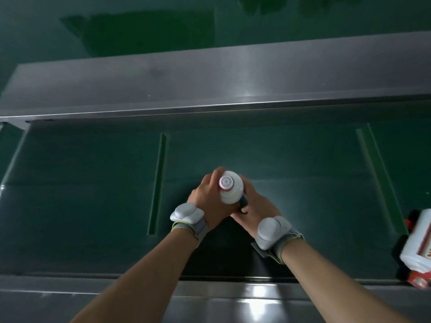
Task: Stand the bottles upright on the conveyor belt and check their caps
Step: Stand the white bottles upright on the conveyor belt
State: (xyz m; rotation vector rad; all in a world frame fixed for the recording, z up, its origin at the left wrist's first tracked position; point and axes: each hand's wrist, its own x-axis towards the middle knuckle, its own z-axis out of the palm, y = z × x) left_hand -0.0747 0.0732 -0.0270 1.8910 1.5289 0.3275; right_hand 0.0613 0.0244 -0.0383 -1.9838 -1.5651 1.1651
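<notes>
Gripping w/ both hands: left hand (211,197) and right hand (253,202) wrap a white bottle (231,190) from either side, each grip clenched on its body. Bottle stands upright on the green conveyor belt (93,183), white cap (226,182) w/ red rim facing up, just above the fingers. Both forearms reach fwd, wrists w/ grey bands. Well right of the grip, a second bottle (417,248) lies on its side at the belt's near edge.

Both forearms reach from lower frame toward centre. Left hand (210,197) and right hand (254,206) cupped together, fingers (215,177) curled closed, grey-white wrist bands (187,214).
</notes>
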